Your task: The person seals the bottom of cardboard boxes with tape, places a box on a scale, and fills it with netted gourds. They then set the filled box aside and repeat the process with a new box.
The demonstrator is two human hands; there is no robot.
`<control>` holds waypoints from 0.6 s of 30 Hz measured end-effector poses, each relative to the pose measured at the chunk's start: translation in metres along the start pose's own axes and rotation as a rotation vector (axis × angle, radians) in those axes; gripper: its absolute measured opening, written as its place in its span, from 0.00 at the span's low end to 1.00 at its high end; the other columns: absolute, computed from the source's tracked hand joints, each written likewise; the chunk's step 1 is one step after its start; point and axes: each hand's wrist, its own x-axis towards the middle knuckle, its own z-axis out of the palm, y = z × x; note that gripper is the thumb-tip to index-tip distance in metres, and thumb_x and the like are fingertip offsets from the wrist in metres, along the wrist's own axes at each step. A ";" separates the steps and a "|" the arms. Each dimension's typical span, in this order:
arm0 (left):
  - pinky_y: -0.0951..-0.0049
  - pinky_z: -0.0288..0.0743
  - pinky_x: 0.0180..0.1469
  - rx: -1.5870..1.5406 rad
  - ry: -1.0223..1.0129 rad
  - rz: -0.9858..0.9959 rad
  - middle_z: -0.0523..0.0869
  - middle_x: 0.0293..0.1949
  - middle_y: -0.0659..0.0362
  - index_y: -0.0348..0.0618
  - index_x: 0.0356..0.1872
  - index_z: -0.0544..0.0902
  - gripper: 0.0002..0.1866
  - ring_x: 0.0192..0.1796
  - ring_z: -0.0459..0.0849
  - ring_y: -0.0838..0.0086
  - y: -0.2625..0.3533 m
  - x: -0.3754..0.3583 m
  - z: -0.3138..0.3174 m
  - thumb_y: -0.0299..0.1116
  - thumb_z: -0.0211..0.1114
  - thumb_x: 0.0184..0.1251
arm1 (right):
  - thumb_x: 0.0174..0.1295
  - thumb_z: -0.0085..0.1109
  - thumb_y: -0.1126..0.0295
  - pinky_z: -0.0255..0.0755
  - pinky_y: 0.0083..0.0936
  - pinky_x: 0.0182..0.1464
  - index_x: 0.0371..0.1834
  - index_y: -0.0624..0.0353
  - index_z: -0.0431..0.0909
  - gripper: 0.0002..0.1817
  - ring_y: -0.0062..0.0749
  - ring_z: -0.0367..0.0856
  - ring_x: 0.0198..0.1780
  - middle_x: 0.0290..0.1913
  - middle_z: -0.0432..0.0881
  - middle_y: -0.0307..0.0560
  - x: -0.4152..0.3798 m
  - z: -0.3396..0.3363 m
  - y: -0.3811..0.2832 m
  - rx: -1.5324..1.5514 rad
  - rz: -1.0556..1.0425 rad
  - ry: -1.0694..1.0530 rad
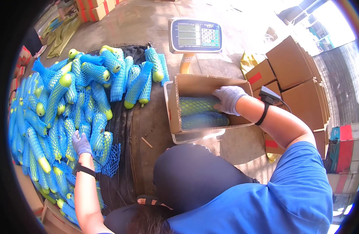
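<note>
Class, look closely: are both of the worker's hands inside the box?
No: the right hand reaches into the box, but the left hand is at the pile of netted vegetables.

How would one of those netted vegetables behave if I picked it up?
A vegetable would probably feel stiff: its body looks thick and fairly straight. It may roll, being long and rounded. Loose net would likely flop: one end lies slack and crumpled.
</note>
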 end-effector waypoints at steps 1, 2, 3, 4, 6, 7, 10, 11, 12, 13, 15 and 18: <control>0.64 0.70 0.68 0.057 -0.008 0.009 0.78 0.65 0.42 0.30 0.67 0.71 0.26 0.65 0.79 0.57 0.002 -0.001 -0.002 0.27 0.62 0.69 | 0.64 0.62 0.52 0.78 0.43 0.54 0.61 0.57 0.77 0.27 0.54 0.85 0.51 0.48 0.86 0.57 0.002 -0.001 -0.002 -0.002 -0.001 -0.022; 0.64 0.70 0.68 0.060 -0.002 0.005 0.78 0.65 0.42 0.30 0.67 0.71 0.26 0.65 0.79 0.57 -0.007 0.004 0.000 0.27 0.62 0.69 | 0.64 0.62 0.52 0.78 0.43 0.54 0.61 0.57 0.77 0.27 0.54 0.85 0.51 0.48 0.86 0.57 0.006 0.001 -0.004 -0.005 -0.009 -0.022; 0.64 0.71 0.68 0.095 -0.004 0.046 0.79 0.64 0.42 0.30 0.66 0.72 0.26 0.65 0.80 0.57 -0.025 0.014 0.003 0.29 0.63 0.68 | 0.63 0.63 0.53 0.78 0.43 0.56 0.64 0.57 0.75 0.29 0.54 0.84 0.54 0.51 0.85 0.58 0.012 0.007 -0.006 -0.010 -0.012 -0.006; 0.63 0.71 0.67 0.137 0.008 0.072 0.81 0.62 0.41 0.30 0.65 0.74 0.27 0.64 0.80 0.56 -0.041 0.018 -0.005 0.30 0.65 0.67 | 0.62 0.63 0.53 0.77 0.43 0.58 0.67 0.57 0.73 0.32 0.54 0.82 0.56 0.54 0.84 0.59 0.022 0.010 -0.011 -0.025 -0.035 0.008; 0.60 0.72 0.66 0.356 0.054 0.104 0.84 0.58 0.41 0.32 0.61 0.78 0.27 0.63 0.81 0.53 -0.024 0.002 -0.019 0.36 0.66 0.62 | 0.58 0.64 0.58 0.79 0.43 0.56 0.63 0.61 0.76 0.30 0.55 0.84 0.54 0.52 0.86 0.60 0.036 0.024 -0.014 0.074 -0.171 0.198; 0.59 0.72 0.66 0.416 0.094 0.074 0.84 0.57 0.41 0.34 0.60 0.79 0.27 0.62 0.81 0.52 -0.014 -0.007 -0.022 0.37 0.66 0.61 | 0.54 0.68 0.60 0.74 0.42 0.63 0.71 0.57 0.67 0.39 0.56 0.80 0.60 0.58 0.82 0.63 0.045 0.017 -0.022 0.080 -0.197 0.067; 0.58 0.73 0.65 0.544 0.187 0.036 0.85 0.56 0.43 0.39 0.59 0.81 0.26 0.60 0.83 0.52 -0.001 -0.014 -0.032 0.38 0.67 0.59 | 0.47 0.71 0.62 0.68 0.39 0.70 0.74 0.59 0.61 0.48 0.58 0.75 0.65 0.63 0.76 0.66 0.080 0.043 -0.027 0.143 -0.332 0.065; 0.59 0.75 0.62 0.465 0.156 -0.019 0.86 0.54 0.45 0.39 0.59 0.81 0.25 0.58 0.85 0.55 0.000 -0.016 -0.038 0.37 0.67 0.59 | 0.45 0.72 0.62 0.68 0.39 0.70 0.74 0.59 0.62 0.48 0.58 0.75 0.65 0.63 0.77 0.66 0.083 0.048 -0.032 0.149 -0.346 0.069; 0.60 0.79 0.57 0.493 0.113 -0.099 0.89 0.49 0.48 0.39 0.58 0.80 0.23 0.51 0.88 0.58 0.002 -0.017 -0.043 0.36 0.67 0.61 | 0.43 0.73 0.61 0.68 0.39 0.70 0.73 0.59 0.63 0.49 0.59 0.75 0.64 0.62 0.77 0.67 0.087 0.051 -0.032 0.152 -0.349 0.071; 0.60 0.79 0.57 0.501 0.129 -0.121 0.89 0.49 0.48 0.39 0.58 0.80 0.23 0.51 0.88 0.58 -0.002 -0.022 -0.050 0.36 0.67 0.61 | 0.43 0.73 0.61 0.68 0.39 0.70 0.73 0.59 0.63 0.49 0.59 0.75 0.64 0.62 0.77 0.67 0.093 0.056 -0.025 0.140 -0.373 0.065; 0.61 0.80 0.51 0.363 0.066 -0.192 0.90 0.42 0.51 0.39 0.57 0.81 0.21 0.44 0.89 0.61 -0.019 -0.020 -0.056 0.35 0.66 0.63 | 0.41 0.74 0.60 0.68 0.37 0.70 0.69 0.60 0.67 0.47 0.58 0.76 0.63 0.61 0.78 0.66 0.104 0.056 -0.024 0.127 -0.354 -0.004; 0.62 0.80 0.48 0.346 0.045 -0.191 0.91 0.38 0.53 0.42 0.54 0.83 0.18 0.40 0.89 0.64 -0.035 -0.019 -0.069 0.34 0.64 0.64 | 0.38 0.78 0.61 0.69 0.36 0.69 0.66 0.59 0.69 0.46 0.55 0.77 0.63 0.60 0.79 0.62 0.105 0.059 -0.027 0.117 -0.298 -0.008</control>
